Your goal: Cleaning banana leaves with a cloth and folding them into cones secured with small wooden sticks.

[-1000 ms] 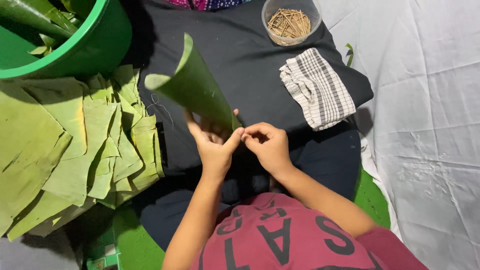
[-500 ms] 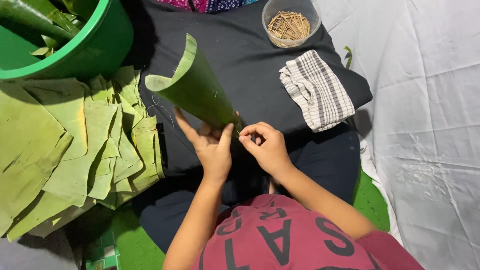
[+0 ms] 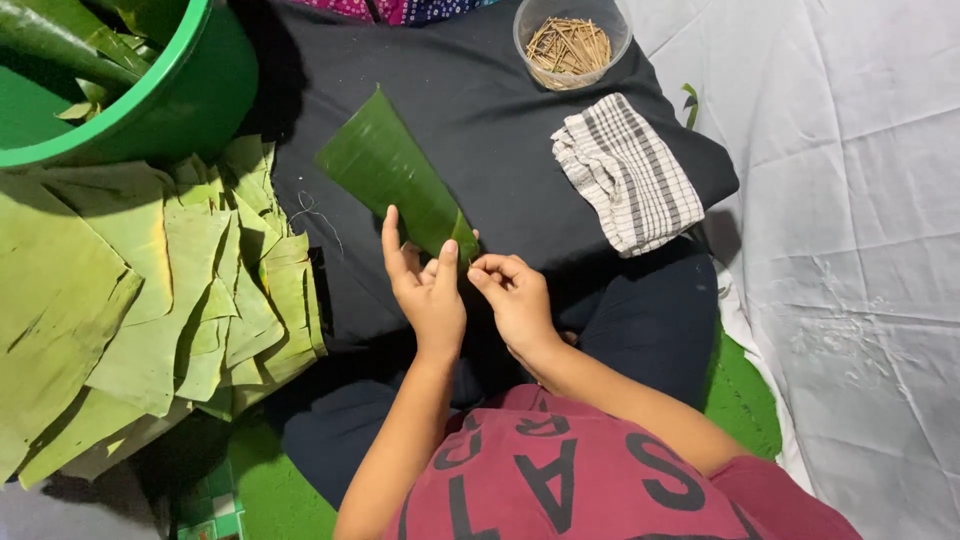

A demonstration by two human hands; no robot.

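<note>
A dark green leaf rolled into a cone (image 3: pixel 392 172) lies over the black cloth (image 3: pixel 480 130), wide mouth pointing up-left and narrow tip toward me. My left hand (image 3: pixel 425 285) grips the tip from below, thumb and fingers around it. My right hand (image 3: pixel 515 295) pinches at the same tip with its fingertips; whether it holds a small stick there I cannot tell.
A stack of cut green leaves (image 3: pixel 140 300) lies at the left. A green plastic tub (image 3: pixel 190 90) with leaves stands at top left. A clear bowl of thin sticks (image 3: pixel 572 40) and a folded striped towel (image 3: pixel 628 172) sit at the top. White sheet (image 3: pixel 860 250) covers the right.
The cone has tipped down flatter against the cloth, its mouth no longer facing me. Both hands have stayed at its narrow tip, shifting slightly down.
</note>
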